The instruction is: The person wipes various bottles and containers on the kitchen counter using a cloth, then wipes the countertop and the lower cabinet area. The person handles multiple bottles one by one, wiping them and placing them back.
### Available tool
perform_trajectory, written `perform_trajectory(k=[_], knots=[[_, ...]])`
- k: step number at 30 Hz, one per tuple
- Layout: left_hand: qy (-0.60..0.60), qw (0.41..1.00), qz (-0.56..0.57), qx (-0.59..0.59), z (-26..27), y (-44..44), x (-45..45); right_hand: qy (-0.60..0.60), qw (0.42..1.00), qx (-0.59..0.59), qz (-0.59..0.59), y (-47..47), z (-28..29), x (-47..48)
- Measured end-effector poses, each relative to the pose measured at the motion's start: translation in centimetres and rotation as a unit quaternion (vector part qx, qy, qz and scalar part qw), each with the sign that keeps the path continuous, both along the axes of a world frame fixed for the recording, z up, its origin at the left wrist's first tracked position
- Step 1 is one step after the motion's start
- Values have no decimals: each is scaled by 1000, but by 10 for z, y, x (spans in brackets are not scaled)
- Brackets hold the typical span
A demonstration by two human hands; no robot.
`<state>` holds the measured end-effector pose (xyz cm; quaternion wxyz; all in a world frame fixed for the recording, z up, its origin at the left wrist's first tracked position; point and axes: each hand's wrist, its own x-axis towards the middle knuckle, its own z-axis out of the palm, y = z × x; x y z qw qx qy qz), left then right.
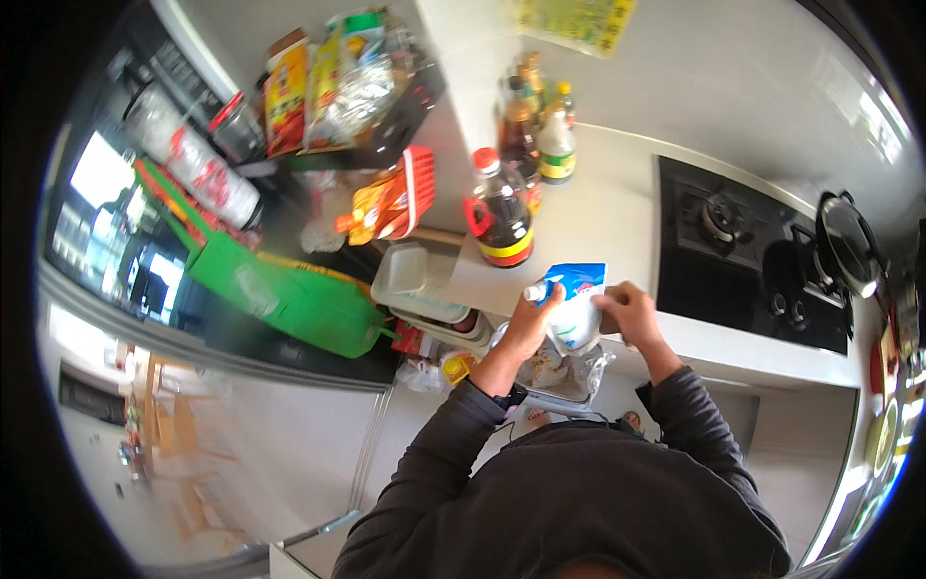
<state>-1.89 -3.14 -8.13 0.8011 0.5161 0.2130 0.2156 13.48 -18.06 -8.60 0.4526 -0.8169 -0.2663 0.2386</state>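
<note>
A blue and white spouted pouch (576, 318) with a white cap (534, 293) is held over a lined bin (561, 394) near the counter's front edge. My left hand (527, 326) grips the pouch's left side, its thumb beside the capped spout. At the opposite edge, the bent fingers of my right hand (631, 313) pinch the pouch; the exact fingertip contact is partly hidden. Crumpled plastic lining and some waste show in the bin below.
A large bottle of dark sauce (499, 210) stands on the counter (608, 210), with several smaller bottles behind it. The black gas hob (738, 253) lies right, with a pan (846, 239) beyond. Stacked plastic containers (427, 282) and a green bag (282, 289) are left.
</note>
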Motion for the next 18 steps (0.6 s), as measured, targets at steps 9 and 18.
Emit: perform_trajectory(k=[9, 18], knots=[[-127, 987, 100, 11, 28, -19, 2, -56, 932, 226, 277, 12, 26, -71], [-160, 982, 105, 2, 53, -38, -18, -194, 921, 281, 189, 48, 18, -84]])
